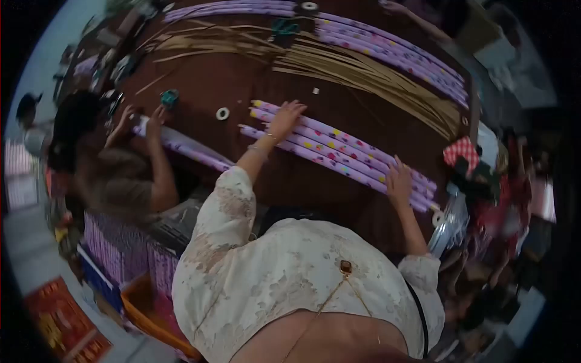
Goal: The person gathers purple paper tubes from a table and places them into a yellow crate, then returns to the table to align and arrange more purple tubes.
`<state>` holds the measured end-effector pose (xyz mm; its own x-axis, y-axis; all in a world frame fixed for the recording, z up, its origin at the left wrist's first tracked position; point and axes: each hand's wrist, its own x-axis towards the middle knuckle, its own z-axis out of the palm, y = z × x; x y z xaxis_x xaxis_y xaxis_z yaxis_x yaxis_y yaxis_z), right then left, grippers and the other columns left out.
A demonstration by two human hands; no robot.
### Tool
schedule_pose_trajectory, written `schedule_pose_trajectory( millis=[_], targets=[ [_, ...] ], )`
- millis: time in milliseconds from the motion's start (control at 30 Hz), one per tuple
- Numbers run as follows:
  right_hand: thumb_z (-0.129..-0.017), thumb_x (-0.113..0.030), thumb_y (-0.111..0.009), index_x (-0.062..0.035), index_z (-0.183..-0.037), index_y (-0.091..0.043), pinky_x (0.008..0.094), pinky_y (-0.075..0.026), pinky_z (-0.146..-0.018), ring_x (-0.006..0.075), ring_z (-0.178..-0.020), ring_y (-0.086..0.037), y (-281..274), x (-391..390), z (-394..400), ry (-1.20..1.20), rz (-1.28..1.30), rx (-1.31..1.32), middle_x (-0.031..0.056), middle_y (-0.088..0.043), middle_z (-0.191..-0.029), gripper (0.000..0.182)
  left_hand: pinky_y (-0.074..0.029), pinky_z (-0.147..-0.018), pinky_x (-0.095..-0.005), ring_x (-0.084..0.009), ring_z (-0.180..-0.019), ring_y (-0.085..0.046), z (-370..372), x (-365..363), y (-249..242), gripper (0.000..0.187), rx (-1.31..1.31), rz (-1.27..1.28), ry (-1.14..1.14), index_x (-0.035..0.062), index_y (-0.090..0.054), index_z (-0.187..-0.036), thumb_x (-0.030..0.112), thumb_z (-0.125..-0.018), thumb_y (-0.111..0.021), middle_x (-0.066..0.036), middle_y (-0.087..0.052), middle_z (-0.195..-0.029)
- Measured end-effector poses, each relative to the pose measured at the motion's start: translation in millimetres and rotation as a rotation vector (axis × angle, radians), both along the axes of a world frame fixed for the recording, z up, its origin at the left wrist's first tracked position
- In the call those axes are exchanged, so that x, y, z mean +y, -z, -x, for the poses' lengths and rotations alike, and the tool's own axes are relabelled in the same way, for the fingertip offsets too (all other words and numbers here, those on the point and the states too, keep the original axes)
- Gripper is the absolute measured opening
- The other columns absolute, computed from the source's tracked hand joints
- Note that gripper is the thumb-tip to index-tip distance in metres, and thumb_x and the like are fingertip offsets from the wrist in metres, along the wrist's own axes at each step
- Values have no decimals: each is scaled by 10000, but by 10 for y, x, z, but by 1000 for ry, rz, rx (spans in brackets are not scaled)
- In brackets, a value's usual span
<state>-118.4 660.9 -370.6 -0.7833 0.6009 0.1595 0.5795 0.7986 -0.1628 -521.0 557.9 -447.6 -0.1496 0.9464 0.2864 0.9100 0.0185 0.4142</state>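
Several slim lilac rolls (342, 147) with a colourful print lie side by side on the dark brown table (200, 78) in front of me. My left hand (287, 119) rests across their left part, fingers stretched out flat over the upper rolls. Near their right end, my right hand (399, 183) lies on the rolls with its fingers spread. Neither hand is wrapped around a roll. A white tape ring (223, 114) sits to the left of the rolls, and another tape ring (438, 218) is by their right end.
Long brown strips (363, 78) spread across the table behind the rolls. More lilac rolls (387, 51) lie at the far side. To my left, a co-worker's hands (156, 121) handle a lilac sheet (190, 149). A teal tape dispenser (170, 97) stands nearby. Checked red cloth (460, 151) sits at the right edge.
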Motion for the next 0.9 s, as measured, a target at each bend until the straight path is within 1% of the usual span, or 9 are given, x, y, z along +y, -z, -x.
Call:
schedule_pose_trajectory(
  millis=[100,167,267,500,600,667,700,800,900],
  targets=[
    [-770,-123,-588,-46,-956,-596,414,-417,-728,325,-861,-524,33,-26,54,-109,9,119,140,-543,-959,202,-225,-1033,-448,-295,-1233,-328,-13,-68,-225,476,-43,91,12,71,-443,-1215,59,-743,-508,-116,-426,-1272],
    [-782,-102,-597,-32,-907,-592,378,-438,-685,300,-851,-531,114,27,40,-129,70,-2,130,-554,-941,143,-195,-1045,-439,-271,-1267,-279,-63,-90,92,477,85,-41,-100,75,-398,-1257,135,-794,-498,-94,-376,-1323],
    [-806,-115,-591,-2,-904,-583,379,-440,-715,300,-857,-527,345,97,37,-188,120,76,137,-553,-920,150,-153,-1058,-426,-264,-1295,-215,-172,-216,196,437,-50,44,-170,92,-404,-1267,288,-878,-429,-90,-348,-1342],
    [-810,-114,-589,26,-892,-589,366,-433,-740,303,-828,-524,399,114,284,-233,276,50,149,-566,-876,162,-132,-1070,-411,-264,-1308,-180,-225,-295,-80,449,-30,217,-195,97,-392,-1279,338,-900,-377,-97,-307,-1370],
    [-821,-174,-587,25,-954,-591,367,-432,-732,301,-853,-517,378,65,340,-230,317,117,159,-557,-917,240,-122,-1072,-405,-256,-1312,-172,-194,-350,-77,465,2,186,-160,98,-361,-1300,355,-914,-330,-94,-292,-1380],
    [-833,-247,-577,19,-1006,-596,367,-437,-739,293,-875,-503,328,8,292,-104,115,38,170,-529,-971,318,-106,-1075,-397,-250,-1317,-156,-217,-320,28,481,56,160,-173,99,-328,-1320,367,-922,-292,-92,-278,-1389],
    [-865,-345,-505,-4,-1156,-519,404,-387,-861,305,-1032,-466,233,-29,282,-27,128,-80,184,-464,-1165,448,-106,-1075,-397,-250,-1317,-156,-227,-308,90,481,46,153,-178,99,-328,-1320,367,-922,-292,-92,-278,-1389],
    [-907,-378,-389,-34,-1310,-337,452,-247,-991,308,-1213,-339,377,43,60,-55,-167,-195,169,-310,-1350,532,-138,-1066,-403,-256,-1304,-202,-219,-229,332,482,101,-27,-222,96,-362,-1301,351,-892,-351,-98,-293,-1380],
    [-934,-373,-284,-47,-1375,-153,479,-125,-1034,286,-1309,-177,513,64,-90,18,78,-310,141,-152,-1430,563,-128,-1069,-408,-250,-1308,-190,-250,-276,190,492,288,122,-223,98,-332,-1317,350,-895,-338,-97,-273,-1390]
  ],
)
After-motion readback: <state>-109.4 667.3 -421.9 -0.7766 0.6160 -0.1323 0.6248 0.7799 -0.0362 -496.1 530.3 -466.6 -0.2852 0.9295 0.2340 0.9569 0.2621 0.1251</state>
